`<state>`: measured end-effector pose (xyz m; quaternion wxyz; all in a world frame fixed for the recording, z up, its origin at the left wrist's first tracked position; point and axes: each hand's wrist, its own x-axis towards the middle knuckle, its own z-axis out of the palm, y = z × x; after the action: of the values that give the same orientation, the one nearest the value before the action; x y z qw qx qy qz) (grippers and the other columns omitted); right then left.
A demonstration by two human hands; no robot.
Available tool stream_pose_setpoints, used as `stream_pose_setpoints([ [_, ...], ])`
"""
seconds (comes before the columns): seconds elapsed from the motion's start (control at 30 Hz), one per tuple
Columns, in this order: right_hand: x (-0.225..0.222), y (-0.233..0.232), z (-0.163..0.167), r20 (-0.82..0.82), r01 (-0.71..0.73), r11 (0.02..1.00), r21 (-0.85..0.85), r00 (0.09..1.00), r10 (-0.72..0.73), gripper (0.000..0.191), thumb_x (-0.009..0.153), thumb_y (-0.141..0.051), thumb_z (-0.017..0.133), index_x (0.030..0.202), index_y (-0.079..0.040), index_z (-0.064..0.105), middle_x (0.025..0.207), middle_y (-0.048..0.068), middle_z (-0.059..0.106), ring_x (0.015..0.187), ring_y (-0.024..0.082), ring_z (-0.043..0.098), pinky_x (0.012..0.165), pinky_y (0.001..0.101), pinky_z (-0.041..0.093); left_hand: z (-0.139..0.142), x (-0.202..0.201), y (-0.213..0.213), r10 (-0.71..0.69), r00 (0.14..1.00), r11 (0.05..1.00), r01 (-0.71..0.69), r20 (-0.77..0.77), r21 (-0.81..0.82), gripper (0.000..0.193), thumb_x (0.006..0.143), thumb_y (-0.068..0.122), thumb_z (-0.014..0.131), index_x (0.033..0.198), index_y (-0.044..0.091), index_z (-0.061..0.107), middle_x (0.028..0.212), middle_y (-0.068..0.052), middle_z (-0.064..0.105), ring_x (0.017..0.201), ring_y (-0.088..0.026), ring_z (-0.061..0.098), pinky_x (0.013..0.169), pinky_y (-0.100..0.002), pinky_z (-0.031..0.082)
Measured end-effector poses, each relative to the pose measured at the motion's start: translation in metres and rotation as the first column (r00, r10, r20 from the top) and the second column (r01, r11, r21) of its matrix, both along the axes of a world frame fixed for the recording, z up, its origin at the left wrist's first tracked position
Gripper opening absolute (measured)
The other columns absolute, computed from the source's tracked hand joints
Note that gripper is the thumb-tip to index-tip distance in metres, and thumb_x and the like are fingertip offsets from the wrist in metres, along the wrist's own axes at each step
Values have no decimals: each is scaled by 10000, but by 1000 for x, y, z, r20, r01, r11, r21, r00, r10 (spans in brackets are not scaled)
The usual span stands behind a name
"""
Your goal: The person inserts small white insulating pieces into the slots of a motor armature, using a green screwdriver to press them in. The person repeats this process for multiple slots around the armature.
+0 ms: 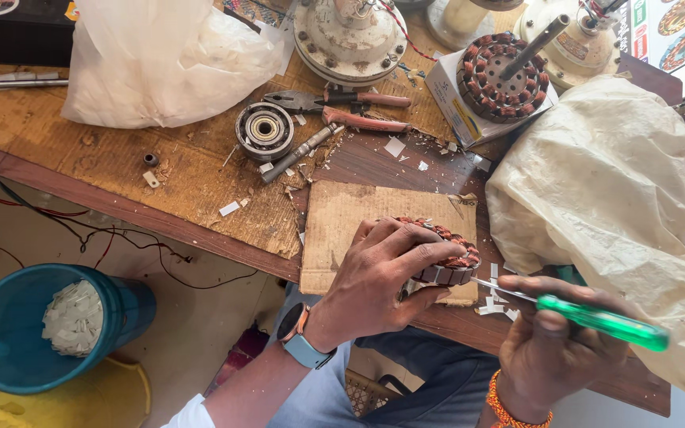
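On the cardboard pad (358, 230), left hand (374, 277) clamps the heavy, rigid stator (445, 261) by its steel rim, sparing fragile copper windings, while right hand (552, 349) fingers grip a green-handled screwdriver (596, 319).

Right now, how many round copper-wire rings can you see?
2. One copper-wound ring sits under the left hand on cardboard; another rests on a box at the bench's back. Bags may hide more.

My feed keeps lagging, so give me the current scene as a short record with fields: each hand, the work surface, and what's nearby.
left hand: gripping copper-wound motor core
right hand: holding green-handled screwdriver, tip at the core's side
surface: cardboard piece on wooden bench
nearby: pliers, bearing, second wound core
floor: blue bucket of white scraps
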<state>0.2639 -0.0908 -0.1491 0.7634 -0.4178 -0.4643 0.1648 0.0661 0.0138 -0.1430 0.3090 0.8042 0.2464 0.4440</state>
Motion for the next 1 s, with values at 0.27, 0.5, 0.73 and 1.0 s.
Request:
stream_pose_setpoints([
  [0.27, -3, -7, 8, 390, 147, 969, -200, 919, -59, 402, 1094, -113, 689, 1384, -4, 432, 1092, 253, 734, 979, 325, 769, 913, 364, 631, 4, 1, 0, -7, 1000, 1000, 7, -12, 14, 542, 839, 264, 828, 1348, 257, 644, 1284, 29, 662, 1289, -242, 599, 1094, -414, 399],
  [0.5, -1, -7, 20, 441, -25, 974, -226, 889, 125, 482, 1078, -71, 652, 1495, -79, 410, 1133, 239, 724, 1090, 321, 753, 951, 380, 645, 8, 0, 3, -47, 999, 997, 45, -25, -57, 690, 812, 254, 819, 1451, 237, 559, 1298, -20, 664, 1228, -276, 588, 1074, -421, 405],
  [0.73, -6, -1, 31, 459, -49, 964, -262, 872, 169, 430, 1035, -5, 612, 1433, -48, 455, 1183, 249, 718, 1101, 353, 746, 933, 408, 654, 6, 4, 2, -21, 1000, 998, 20, -7, -56, 631, 828, 256, 823, 1414, 238, 590, 1259, -15, 671, 1175, -257, 608, 1022, -408, 424],
  [1.0, -7, 11, 44, 391, -105, 933, -344, 888, 244, 436, 1013, 37, 621, 1420, -19, 476, 1175, 252, 719, 1095, 361, 742, 989, 458, 657, -1, 7, -1, 22, 999, 995, -19, 38, -93, 490, 793, 182, 846, 1251, 254, 685, 1202, 52, 671, 1150, -211, 616, 1028, -397, 429],
])
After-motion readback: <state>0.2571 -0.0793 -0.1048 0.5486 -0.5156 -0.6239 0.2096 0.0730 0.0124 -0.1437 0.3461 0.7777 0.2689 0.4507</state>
